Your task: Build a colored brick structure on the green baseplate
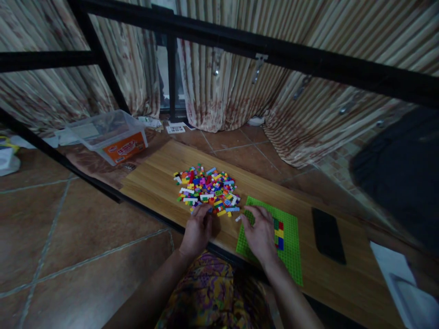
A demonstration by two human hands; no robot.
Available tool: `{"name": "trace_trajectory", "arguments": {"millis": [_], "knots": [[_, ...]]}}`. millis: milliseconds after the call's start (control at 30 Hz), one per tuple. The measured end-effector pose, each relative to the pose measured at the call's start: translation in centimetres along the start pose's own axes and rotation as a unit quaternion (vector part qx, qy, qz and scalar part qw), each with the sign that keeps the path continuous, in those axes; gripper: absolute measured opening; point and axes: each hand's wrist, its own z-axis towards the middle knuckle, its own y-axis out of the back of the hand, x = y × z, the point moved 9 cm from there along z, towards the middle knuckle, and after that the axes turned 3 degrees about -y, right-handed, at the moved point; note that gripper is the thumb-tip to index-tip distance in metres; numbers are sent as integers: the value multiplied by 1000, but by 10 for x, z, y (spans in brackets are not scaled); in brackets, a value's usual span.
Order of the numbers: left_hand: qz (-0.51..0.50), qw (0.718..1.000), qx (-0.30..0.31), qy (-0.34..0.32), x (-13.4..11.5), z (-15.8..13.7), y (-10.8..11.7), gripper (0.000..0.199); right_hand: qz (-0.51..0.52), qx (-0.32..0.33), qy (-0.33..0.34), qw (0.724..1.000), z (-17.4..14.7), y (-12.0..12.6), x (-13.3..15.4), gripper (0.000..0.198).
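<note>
A heap of small mixed-colour building bricks [209, 187] lies on the wooden board. At its near edge is my left hand [198, 230], fingers curled and pressed together; what is between the fingertips, if anything, is too small to make out. My right hand [260, 233] hovers over the left part of a green studded baseplate [291, 260], with a small white brick [238, 219] at its thumb and fingertips. Red, yellow, blue and green bricks [280, 235] sit joined on the baseplate, partly hidden behind that hand.
A black phone [328, 235] lies on the wooden board [154, 171], right of the baseplate. Beyond the board's left end stands a clear plastic box [116, 132] with an orange label. A black metal frame [240, 36] crosses in front of striped curtains [212, 91].
</note>
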Motion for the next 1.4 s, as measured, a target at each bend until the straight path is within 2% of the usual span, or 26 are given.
{"name": "trace_trajectory", "arguments": {"millis": [133,333,467,600,700,900,1100,1200,1300,1400], "knots": [[2,1000,4,-2,-1,0,-1,31,-40,23,2,999,1,-16,2,27],[2,1000,10,-9,2,-1,-3,30,-80,36,25,996,-4,-18,5,21],[7,1000,14,-11,1,0,-3,30,-90,14,41,995,-10,-20,16,21],[15,1000,13,-18,-2,2,-1,30,-61,20,39,997,-21,-34,29,30],[25,999,13,-31,-4,4,-1,30,-9,20,12,1000,-30,-38,30,33],[45,998,8,-50,-3,3,-1,28,98,19,-19,995,-45,-17,20,27],[43,998,9,-37,1,3,-2,28,131,16,-86,987,-72,9,-4,27],[37,999,2,-35,-2,2,2,28,144,-23,-146,979,-88,25,-29,26],[25,998,-18,-49,-13,-3,5,27,176,-83,-235,952,-98,41,-58,30],[-2,998,9,-62,-31,-11,-9,27,190,-130,-294,928,-96,49,-76,34]]}}
